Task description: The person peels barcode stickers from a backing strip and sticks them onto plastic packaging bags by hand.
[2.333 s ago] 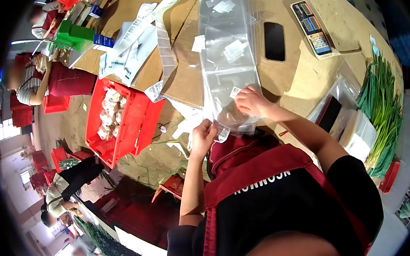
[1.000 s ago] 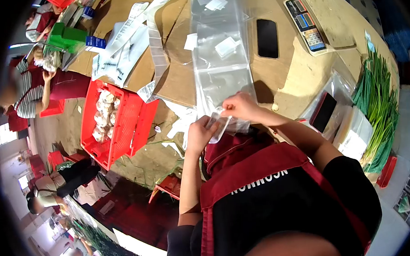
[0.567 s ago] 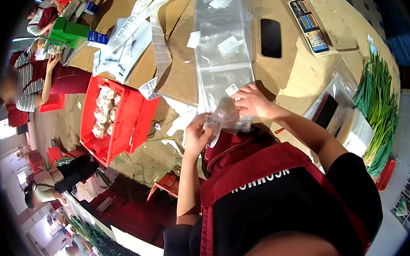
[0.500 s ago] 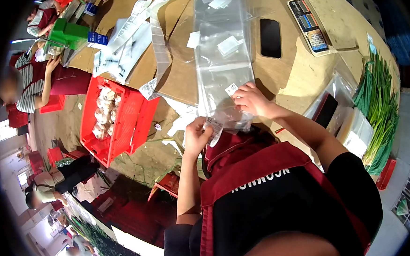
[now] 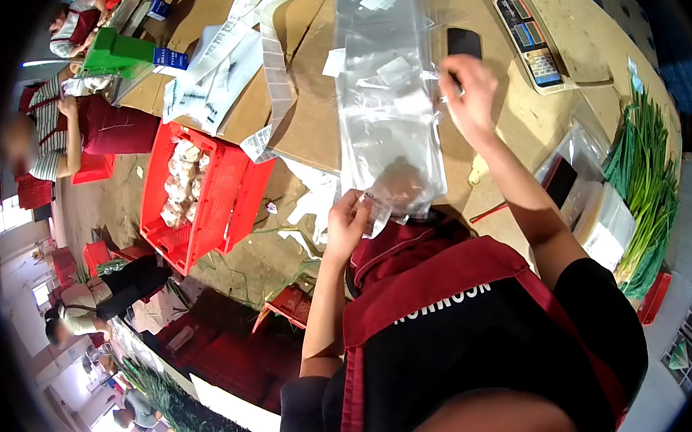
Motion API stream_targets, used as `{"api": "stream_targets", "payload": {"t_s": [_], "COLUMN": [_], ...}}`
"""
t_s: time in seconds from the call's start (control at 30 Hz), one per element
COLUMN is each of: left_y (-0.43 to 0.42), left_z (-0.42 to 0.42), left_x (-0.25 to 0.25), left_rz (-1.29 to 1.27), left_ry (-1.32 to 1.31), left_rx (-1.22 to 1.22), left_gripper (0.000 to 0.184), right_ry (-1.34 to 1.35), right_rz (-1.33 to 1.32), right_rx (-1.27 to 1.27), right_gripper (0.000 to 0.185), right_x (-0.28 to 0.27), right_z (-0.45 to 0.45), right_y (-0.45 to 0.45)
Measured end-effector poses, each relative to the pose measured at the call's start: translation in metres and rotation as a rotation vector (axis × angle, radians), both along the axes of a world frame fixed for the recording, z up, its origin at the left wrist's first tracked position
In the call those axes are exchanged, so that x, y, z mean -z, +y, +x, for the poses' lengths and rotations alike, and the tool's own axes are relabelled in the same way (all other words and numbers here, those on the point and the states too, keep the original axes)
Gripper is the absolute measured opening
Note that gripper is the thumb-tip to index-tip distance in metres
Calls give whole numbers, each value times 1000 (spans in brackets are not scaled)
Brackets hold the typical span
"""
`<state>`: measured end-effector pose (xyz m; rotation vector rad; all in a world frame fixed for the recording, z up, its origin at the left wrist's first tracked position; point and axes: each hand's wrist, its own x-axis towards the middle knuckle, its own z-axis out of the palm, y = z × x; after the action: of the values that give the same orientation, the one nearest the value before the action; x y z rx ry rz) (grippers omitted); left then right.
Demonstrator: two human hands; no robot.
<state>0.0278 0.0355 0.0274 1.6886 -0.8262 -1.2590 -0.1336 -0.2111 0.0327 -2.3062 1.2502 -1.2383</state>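
Clear plastic bags [image 5: 389, 150] lie stacked in a long strip at the table's front edge, with small white labels [image 5: 393, 70] on them. My left hand [image 5: 348, 222] pinches a strip of printed labels [image 5: 375, 219] beside the bags' near left corner. My right hand [image 5: 469, 90] is raised at the right edge of the bags, beside the black phone [image 5: 464, 44], and partly covers its lower end. Its fingers are curled, and a thin clear film seems to stretch leftward from them over the bags. Whether the fingers hold it is unclear.
Red crates [image 5: 226, 198] with bagged pale produce stand left of the table. A scale [image 5: 529, 42] is at the upper right, green stalks [image 5: 645, 190] at the right. A long label strip [image 5: 276, 78] crosses the table. Several people work at the left, one in striped sleeves [image 5: 45, 119].
My right hand has moved up and away from the near end of the bags toward the phone. The upper bag's film has shifted. My left hand still pinches the label strip.
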Motion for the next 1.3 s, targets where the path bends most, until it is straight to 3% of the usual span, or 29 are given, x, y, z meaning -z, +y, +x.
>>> {"api": "stream_targets", "payload": {"t_s": [0.03,0.1,0.17,0.23,0.33,0.5,0.57,0.6,0.7,0.77,0.83,0.87,0.9,1.0,1.17,1.23,1.3], "left_y": [-2,-11,-18,-21,-24,-21,-17,-14,-6,-3,-10,-10,-12,-13,-12,-9,-4], "left_z": [-2,-9,-14,-12,-10,5,9,10,7,8,-2,-2,-1,7,6,6,7], "left_x": [4,9,11,13,4,22,12,16,24,27,13,19,21,14,8,11,19], "left_rz": [-37,-84,-121,-78,-9,143,167,146,49,94,-106,-173,-240,-54,-35,-25,-18], "left_ry": [89,185,228,208,68,-304,-388,-387,-316,-238,53,52,51,-45,-55,-51,-15], "left_rx": [-38,-65,54,67,82,33,257,318,224,242,-35,-40,-44,130,91,70,62], "left_gripper": [7,8,9,8,13,29,28,22,15,11,12,10,10,16,16,16,17], "right_ry": [1,-111,265,170,-22,-45,755,912,764,725,591,571,571,305,458,442,219], "right_rz": [-1,-5,710,1159,1279,1179,348,698,465,411,93,65,61,411,481,655,978], "right_rx": [5,-473,-910,-914,-937,-775,-500,-395,-484,-551,-853,-801,-805,-826,-926,-898,-781], "right_gripper": [10,14,17,21,21,25,42,58,69,60,35,22,22,15,13,12,6], "right_x": [-2,-10,21,30,39,62,73,39,39,58,67,85,86,86,74,64,52], "right_z": [4,8,6,1,1,8,7,15,5,-1,-18,-17,-16,-5,-6,-3,-3], "right_y": [6,31,70,86,93,68,61,55,59,75,79,79,76,64,47,49,39]}}
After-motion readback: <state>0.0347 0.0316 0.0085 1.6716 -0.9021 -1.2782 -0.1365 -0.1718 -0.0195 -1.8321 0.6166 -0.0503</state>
